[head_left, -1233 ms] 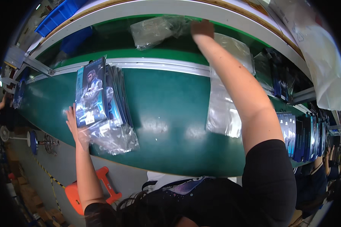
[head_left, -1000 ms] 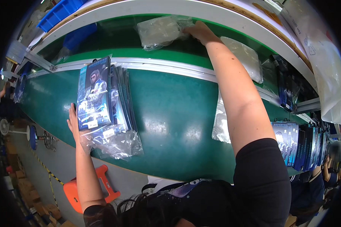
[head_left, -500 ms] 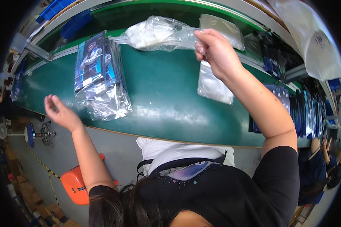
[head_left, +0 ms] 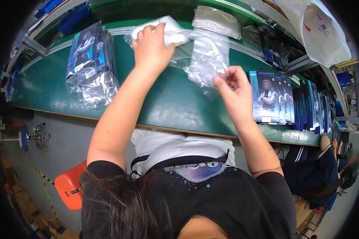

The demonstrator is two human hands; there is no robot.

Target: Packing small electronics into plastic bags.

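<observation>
My left hand (head_left: 152,48) lies over a white bundle (head_left: 173,32), with its fingers curled onto the top and side. The bundle looks like stacked thin plastic bags, partly inside a clear outer wrapper. Lower and to the right, my right hand (head_left: 236,88) pinches the edge of a crumpled clear plastic bag (head_left: 205,65) between thumb and fingers. That film spreads over the bench toward the bundle; where one sheet ends and another begins I cannot tell. Behind it sits a second wrapped stack of clear bags (head_left: 215,22).
On the green bench (head_left: 167,107), a pile of bagged blue picture boxes (head_left: 85,51) stands at left. Unwrapped boxes (head_left: 267,97) stand in a row at right. A large plastic bag (head_left: 323,36) hangs at upper right. An orange stool (head_left: 70,187) is below left; a co-worker (head_left: 311,167) sits at right.
My left hand has moved from the bench's left edge onto the white bundle. My right hand has come down and nearer, drawing clear film with it.
</observation>
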